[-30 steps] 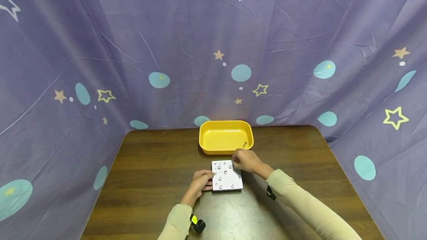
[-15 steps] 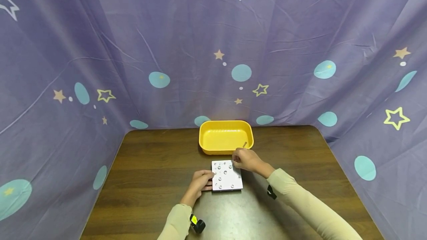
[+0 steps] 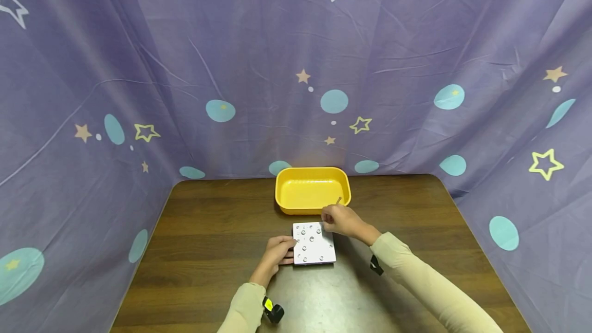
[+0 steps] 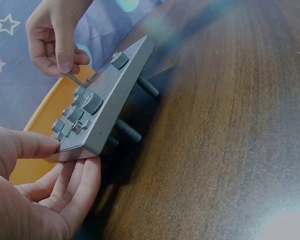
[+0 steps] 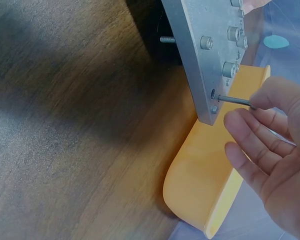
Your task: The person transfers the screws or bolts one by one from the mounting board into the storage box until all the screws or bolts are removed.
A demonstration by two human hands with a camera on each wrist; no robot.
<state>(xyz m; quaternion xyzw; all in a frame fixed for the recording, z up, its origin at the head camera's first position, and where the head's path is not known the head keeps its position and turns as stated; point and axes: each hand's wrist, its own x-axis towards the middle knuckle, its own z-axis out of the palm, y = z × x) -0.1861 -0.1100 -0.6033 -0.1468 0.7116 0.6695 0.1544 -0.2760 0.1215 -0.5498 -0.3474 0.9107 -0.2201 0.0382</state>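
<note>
A pale metal plate (image 3: 319,248), studded with several socket-head bolts, stands raised in front of me. Bolt shanks (image 4: 129,131) stick out beneath it. My left hand (image 3: 279,251) grips the plate's left edge, thumb on top and fingers underneath. At the far right corner, my right hand (image 3: 339,220) pinches a thin metal rod (image 5: 234,100) between thumb and forefinger. The rod's end meets the plate face close to a small hole (image 5: 213,93); my palm hides its other end in the head view. Its exact kind I cannot tell.
A yellow tray (image 3: 313,209) stands just beyond the plate, against the curtain side of the wooden table (image 3: 208,251). A short dark slim piece (image 3: 339,200) shows at the tray's near right corner, right by my right hand. Patterned purple curtains (image 3: 259,66) surround the table.
My left hand and the plate stay in place. The right hand keeps its pinch at the far right corner, with only a slight shift of the fingers.
</note>
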